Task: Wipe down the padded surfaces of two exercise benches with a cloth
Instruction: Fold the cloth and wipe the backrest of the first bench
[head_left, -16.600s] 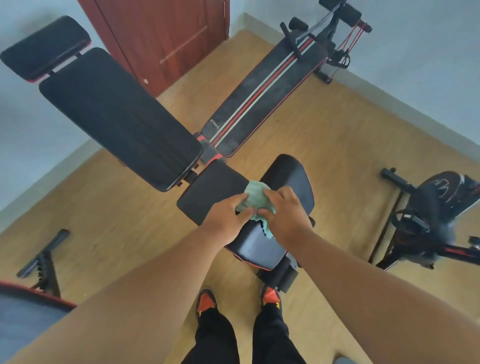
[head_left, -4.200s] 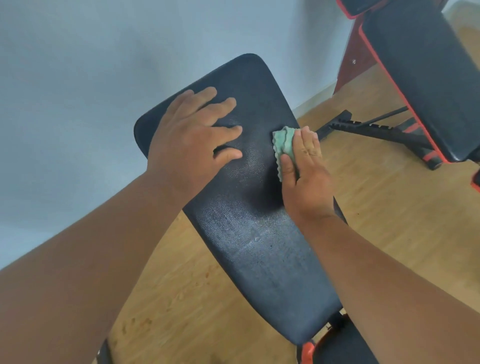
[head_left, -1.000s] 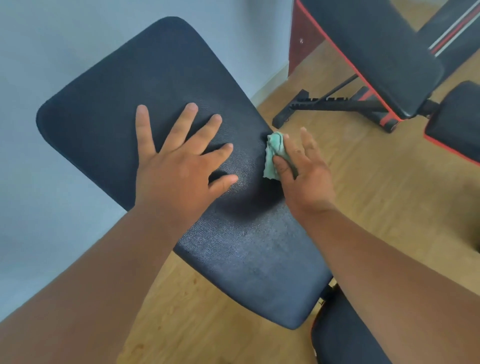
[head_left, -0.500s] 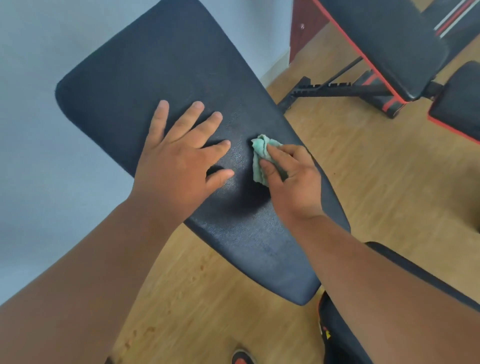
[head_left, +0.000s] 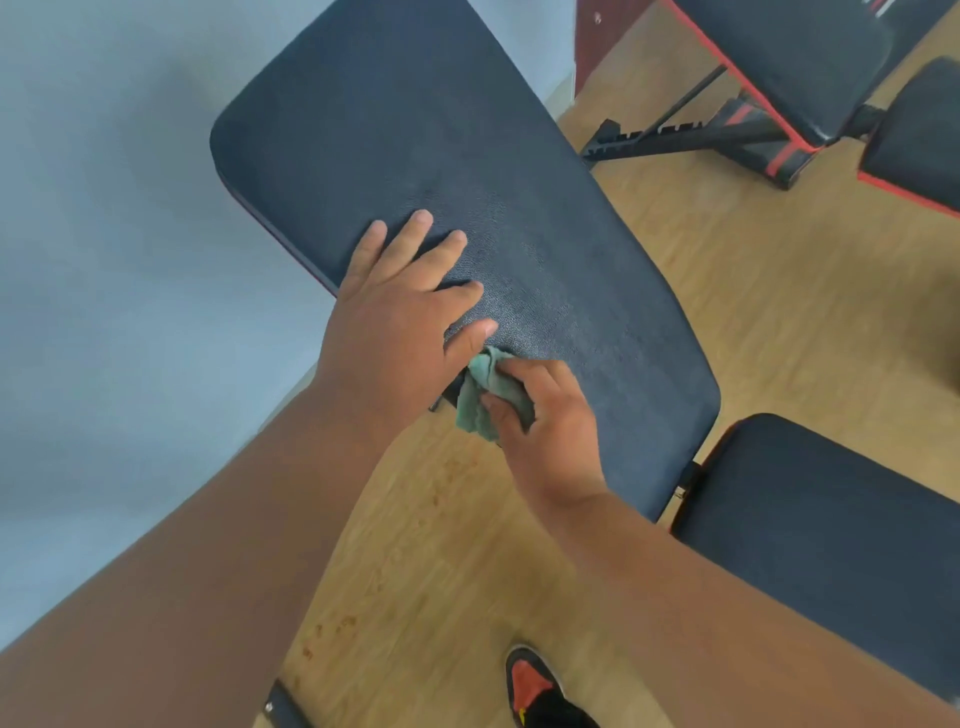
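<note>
A black padded backrest (head_left: 415, 130) of the near bench slants across the middle of the view. My left hand (head_left: 400, 322) lies flat on its left part with fingers spread. My right hand (head_left: 545, 421) holds a crumpled green cloth (head_left: 480, 400) against the pad's lower left edge, fingers curled over the cloth, just below my left thumb. The same bench's black seat pad (head_left: 831, 525) sits at lower right. A second bench's pad (head_left: 779, 57) with red trim stands at upper right.
A pale blue wall fills the left. Wooden floor (head_left: 753, 312) lies under the benches. The second bench's black and red frame (head_left: 691, 140) rests on the floor at upper right, beside another dark pad (head_left: 919, 135). My shoe (head_left: 535, 691) shows at the bottom.
My right hand has dragged the cloth down and left across the backrest to its lower left edge. My left hand stays flat on the pad. The view has shifted lower.
</note>
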